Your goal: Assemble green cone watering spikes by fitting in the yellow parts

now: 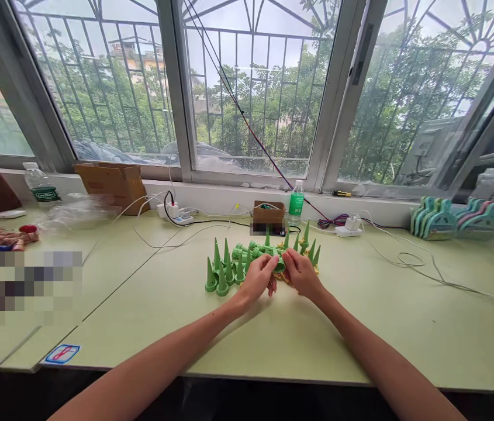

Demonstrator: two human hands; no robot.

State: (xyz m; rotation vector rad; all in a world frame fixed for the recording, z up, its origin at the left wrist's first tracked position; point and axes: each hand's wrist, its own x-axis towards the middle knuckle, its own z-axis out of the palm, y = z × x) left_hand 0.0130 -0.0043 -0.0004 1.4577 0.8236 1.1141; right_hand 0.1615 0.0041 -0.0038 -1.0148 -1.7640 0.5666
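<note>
My left hand (259,277) is closed, thumb and fingers pinching a green plastic cone-shaped piece (279,266) whose round open end faces me. Close beside it, my right hand (303,272) has its fingers pinched together at the piece's right side; what they hold is too small to make out. Several green plastic spikes (222,280) stand upright on their round collars left of my hands. More green pieces (253,250) lie in a pile just behind, and other spikes (306,235) point up at the right. Small yellow pieces (284,279) lie partly hidden under my hands.
A small cardboard box (269,214) and a green-labelled bottle (296,200) stand behind the pile. White cables (417,261) and power strips (348,230) lie on the pale table (273,345). Pastel plastic hangers (437,221) stand at the right, a larger carton (110,186) at the left.
</note>
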